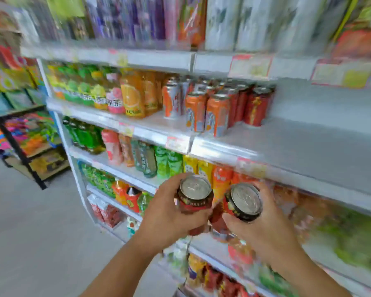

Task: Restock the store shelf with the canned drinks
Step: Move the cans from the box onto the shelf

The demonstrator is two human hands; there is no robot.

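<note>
Left hand (169,213) grips red can (194,195), right hand (263,228) another (243,202) — shelf (308,142) part-stocked, right side bare.

Plenty of room on the second shelf (321,146): the whole stretch right of the red cans (257,106) is bare, and nothing sits between my hands and it. Left of that gap it's packed, with orange cans (216,115) out front and bottles (133,95) beyond them. The shelf lip with its price tags (251,167) juts out just above my knuckles, and the shelf above hangs low.
</note>
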